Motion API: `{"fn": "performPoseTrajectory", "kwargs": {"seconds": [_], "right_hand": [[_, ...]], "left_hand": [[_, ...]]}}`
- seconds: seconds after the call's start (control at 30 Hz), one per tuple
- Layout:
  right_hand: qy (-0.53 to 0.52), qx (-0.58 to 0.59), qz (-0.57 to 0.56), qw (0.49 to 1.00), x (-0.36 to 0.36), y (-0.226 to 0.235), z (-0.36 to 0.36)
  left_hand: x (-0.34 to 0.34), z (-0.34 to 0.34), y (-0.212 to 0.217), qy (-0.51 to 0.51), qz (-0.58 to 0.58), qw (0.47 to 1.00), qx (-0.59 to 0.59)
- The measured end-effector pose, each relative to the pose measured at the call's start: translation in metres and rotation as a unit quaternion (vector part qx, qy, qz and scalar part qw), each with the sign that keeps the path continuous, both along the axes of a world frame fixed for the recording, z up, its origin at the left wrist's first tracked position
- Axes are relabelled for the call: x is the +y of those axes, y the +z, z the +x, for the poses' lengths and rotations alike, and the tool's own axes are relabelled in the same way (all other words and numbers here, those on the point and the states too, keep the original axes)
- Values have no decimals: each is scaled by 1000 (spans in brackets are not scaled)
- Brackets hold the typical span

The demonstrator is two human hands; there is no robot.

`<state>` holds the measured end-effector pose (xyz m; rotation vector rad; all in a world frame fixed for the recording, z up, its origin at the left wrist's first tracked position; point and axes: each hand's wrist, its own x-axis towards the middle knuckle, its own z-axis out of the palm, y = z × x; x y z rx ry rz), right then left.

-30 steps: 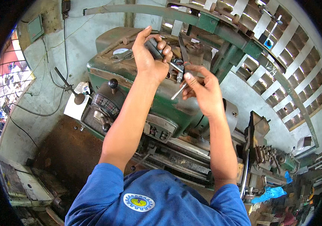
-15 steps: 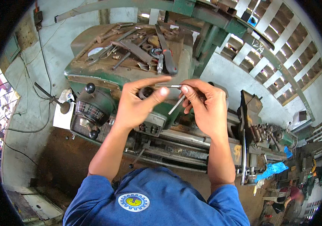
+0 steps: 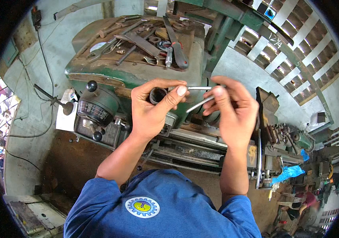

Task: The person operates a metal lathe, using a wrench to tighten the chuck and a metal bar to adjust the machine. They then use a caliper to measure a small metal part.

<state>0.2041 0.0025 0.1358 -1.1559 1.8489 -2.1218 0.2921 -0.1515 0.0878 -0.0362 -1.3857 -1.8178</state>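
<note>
My left hand [image 3: 147, 109] pinches one end of a thin, shiny metal rod [image 3: 199, 88] between thumb and forefinger. The rod points right, toward my other hand. A dark, hollow round part [image 3: 158, 95] shows in the gap between that thumb and forefinger; whether it is in the hand or behind it, I cannot tell. My right hand [image 3: 236, 115], its fingertips blurred, has its fingers curled round a second metal rod [image 3: 198, 104], which slants down to the left. Its thumb and forefinger are close to the first rod's right end. Both hands are in the air before a green lathe [image 3: 127, 85].
On the lathe's headstock lie a file with a dark handle [image 3: 180, 59], a wrench [image 3: 95, 54] and other loose tools. Black-knobbed levers [image 3: 92, 86] stick out at left. The lathe bed [image 3: 193, 147] runs below my hands. A blue cloth [image 3: 288, 174] hangs at right; another person [image 3: 308, 200] is beyond.
The first rod, earlier at my right fingertips, is now pinched in my left hand. My right hand has moved right, taking the second rod along. The view has shifted slightly.
</note>
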Motion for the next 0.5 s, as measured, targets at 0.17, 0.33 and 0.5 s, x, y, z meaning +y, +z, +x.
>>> {"fn": "performPoseTrajectory", "kwargs": {"seconds": [0.17,0.33,0.5], "right_hand": [[-50,-5,-122,991,-1,1,-5],[-31,0,-128,991,-1,2,-9],[-17,-6,-136,991,-2,4,-11]], "left_hand": [[5,0,2,-12,-1,999,38],[13,3,7,-27,21,999,43],[9,6,10,-33,-15,999,29]]}}
